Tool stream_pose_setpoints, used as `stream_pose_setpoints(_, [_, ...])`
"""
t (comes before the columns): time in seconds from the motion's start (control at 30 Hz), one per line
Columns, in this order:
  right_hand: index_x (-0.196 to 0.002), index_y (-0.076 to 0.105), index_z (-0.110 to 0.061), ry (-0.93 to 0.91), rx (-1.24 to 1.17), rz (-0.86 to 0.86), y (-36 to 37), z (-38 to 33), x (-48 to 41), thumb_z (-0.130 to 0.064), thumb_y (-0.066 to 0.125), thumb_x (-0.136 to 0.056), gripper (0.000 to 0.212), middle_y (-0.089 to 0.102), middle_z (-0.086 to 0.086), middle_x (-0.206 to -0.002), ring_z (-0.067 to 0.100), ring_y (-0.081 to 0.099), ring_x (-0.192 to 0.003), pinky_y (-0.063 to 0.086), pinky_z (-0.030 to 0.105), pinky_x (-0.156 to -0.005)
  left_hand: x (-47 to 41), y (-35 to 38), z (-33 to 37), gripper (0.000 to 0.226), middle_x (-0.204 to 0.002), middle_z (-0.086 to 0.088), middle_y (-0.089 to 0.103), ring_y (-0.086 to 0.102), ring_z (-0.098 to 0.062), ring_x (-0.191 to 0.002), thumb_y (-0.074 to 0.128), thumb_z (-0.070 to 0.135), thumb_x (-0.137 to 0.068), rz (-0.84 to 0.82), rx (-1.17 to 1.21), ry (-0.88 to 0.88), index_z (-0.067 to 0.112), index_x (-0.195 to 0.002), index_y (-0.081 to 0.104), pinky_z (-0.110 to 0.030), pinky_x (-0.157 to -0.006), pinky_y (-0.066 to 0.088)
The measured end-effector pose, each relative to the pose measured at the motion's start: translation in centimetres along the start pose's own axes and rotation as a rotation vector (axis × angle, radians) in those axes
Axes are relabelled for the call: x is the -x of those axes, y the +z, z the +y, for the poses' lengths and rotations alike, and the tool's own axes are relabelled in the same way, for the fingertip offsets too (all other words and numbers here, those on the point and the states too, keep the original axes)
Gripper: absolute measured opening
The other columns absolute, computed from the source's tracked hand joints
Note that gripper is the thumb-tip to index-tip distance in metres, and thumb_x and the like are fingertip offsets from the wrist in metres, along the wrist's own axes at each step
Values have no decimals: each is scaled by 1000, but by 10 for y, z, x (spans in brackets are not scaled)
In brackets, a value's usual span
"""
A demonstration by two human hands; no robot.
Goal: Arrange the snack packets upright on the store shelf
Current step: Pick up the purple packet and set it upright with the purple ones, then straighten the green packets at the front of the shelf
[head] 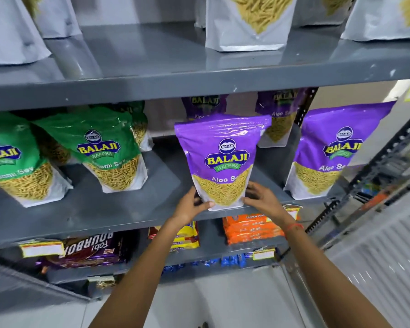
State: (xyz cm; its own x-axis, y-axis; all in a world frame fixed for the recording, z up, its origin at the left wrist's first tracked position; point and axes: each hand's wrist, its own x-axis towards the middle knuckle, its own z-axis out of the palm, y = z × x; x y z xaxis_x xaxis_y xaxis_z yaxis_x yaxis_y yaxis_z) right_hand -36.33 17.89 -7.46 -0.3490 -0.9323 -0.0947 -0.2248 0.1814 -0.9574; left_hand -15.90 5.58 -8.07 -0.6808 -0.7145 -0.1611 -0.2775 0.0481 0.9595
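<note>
A purple Aloo Sev packet (223,159) stands upright at the front edge of the grey middle shelf (118,209). My left hand (191,205) grips its lower left corner, thumb across the front. My right hand (262,197) holds its lower right side. A second purple packet (334,152) stands upright to the right. Two more purple packets (277,117) stand behind. Green sev packets (111,150) stand to the left, leaning a little.
White pouches (249,22) stand on the upper shelf. Biscuit packs (251,229) in orange, yellow and brown lie on the shelf below. A black slotted rack upright (365,176) rises at the right. Bare shelf shows between the green and purple packets.
</note>
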Motion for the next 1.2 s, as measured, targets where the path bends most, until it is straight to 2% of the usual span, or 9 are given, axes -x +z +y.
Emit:
stream_pose_setpoints(0.2, [-124, 51, -12, -2, -46, -10, 0, -4, 9, -10, 65, -83, 44, 61, 8, -125, 21, 58, -114, 55, 15, -78, 9, 3, 16, 59, -121, 1, 54, 52, -16, -112, 68, 10, -80, -32, -16, -64, 13, -130, 38, -26, -93, 43])
stream_pose_setpoints(0.37, [-119, 52, -10, 15, -87, 5, 3, -8, 10, -5, 63, -83, 38, 61, 9, -120, 21, 57, -111, 48, 41, -100, 15, 4, 28, 63, -136, -6, 49, 47, -15, -119, 64, 10, -83, -58, -39, -95, 15, -137, 31, -26, -96, 38])
stream_pose_setpoints(0.47, [-121, 49, -13, 19, -65, 17, 9, -15, 17, -10, 60, -86, 37, 59, 8, -124, 22, 55, -118, 48, 40, -100, 19, 1, 33, 66, -140, -7, 47, 45, -18, -127, 65, 10, -83, -88, -45, -98, 15, -138, 29, -25, -95, 39])
stream_pose_setpoints(0.63, [-135, 36, -9, -260, 52, 640, 50, -45, 48, -30, 49, -84, 57, 41, 9, -140, 11, 36, -129, 25, 18, -107, 34, -28, 34, 98, -157, 1, 17, 20, -19, -144, 70, 31, -77, 45, -113, -8, 21, -148, 3, -36, -114, 27])
stream_pose_setpoints(0.7, [-130, 41, -6, -442, 89, 707, 81, -67, 60, -28, 44, -84, 51, 43, 11, -131, 6, 35, -126, 23, 10, -106, 50, -44, 38, 95, -155, 4, 18, 21, -15, -143, 70, 27, -78, 193, -61, 130, 20, -148, 7, -33, -116, 24])
stream_pose_setpoints(0.83, [-131, 42, -9, -612, 114, 452, 161, -110, 55, -26, 42, -89, 46, 43, 3, -131, -3, 32, -127, 26, 15, -109, 80, -92, 39, 85, -142, 15, 40, 39, -2, -132, 74, 34, -73, 554, -67, 400, 25, -142, 25, -16, -109, 32])
stream_pose_setpoints(0.97, [-138, 33, -5, -440, 118, 188, 229, -123, 1, -32, 55, -84, 64, 38, 12, -146, 17, 31, -136, 19, 16, -110, 87, -151, 12, 91, -136, 4, 35, 42, -5, -124, 78, 25, -70, 899, -32, 348, 20, -142, 23, -17, -103, 37])
stream_pose_setpoints(1.07, [-143, 18, -2, -187, 103, 52, 259, -129, -53, -15, 69, -80, 82, 24, 16, -153, 26, 25, -141, 18, 19, -108, 74, -209, -23, 106, -151, 2, 17, 22, -13, -141, 80, 20, -67, 822, -80, 177, 14, -146, 9, -28, -115, 24])
stream_pose_setpoints(1.2, [-143, 16, -6, 8, -19, -52, 267, -126, -102, 0, 69, -76, 85, 30, 12, -150, 27, 30, -139, 29, 23, -103, 43, -261, -39, 107, -156, -11, 19, 22, -25, -142, 81, 12, -66, 403, -73, -11, 10, -146, 10, -32, -108, 27])
